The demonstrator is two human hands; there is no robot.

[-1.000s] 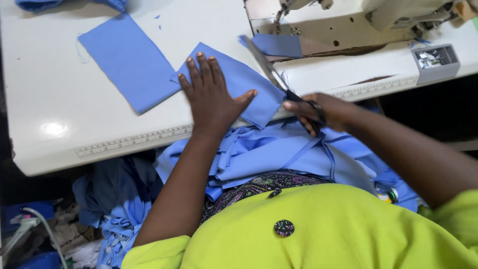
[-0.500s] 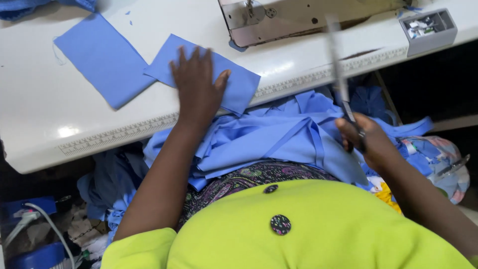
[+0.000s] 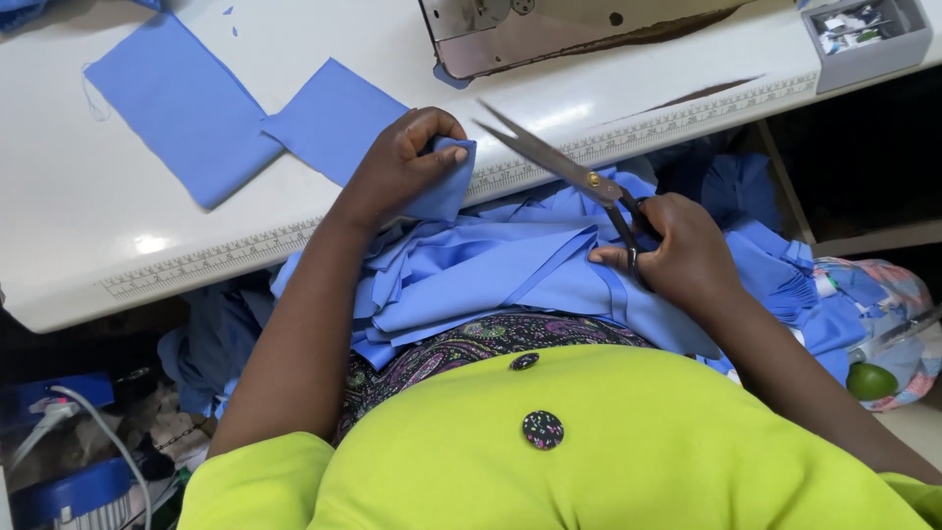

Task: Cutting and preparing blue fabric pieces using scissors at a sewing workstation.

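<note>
Two hands work at the white table (image 3: 118, 265) edge — the left hand (image 3: 402, 162) pinches a blue fabric piece's (image 3: 343, 123) corner, lifting it clear, while the right hand (image 3: 677, 250) grips scissors (image 3: 559, 167), blades parted toward that corner — above the lap's blue cloth (image 3: 491, 275).

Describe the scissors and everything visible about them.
The long dark metal scissors have a brass-coloured pivot screw and dark loop handles. The blades are slightly open, pointing up-left over the white table edge. The right hand holds them by the loops, above the heap of blue cloth; the blades touch nothing.
</note>
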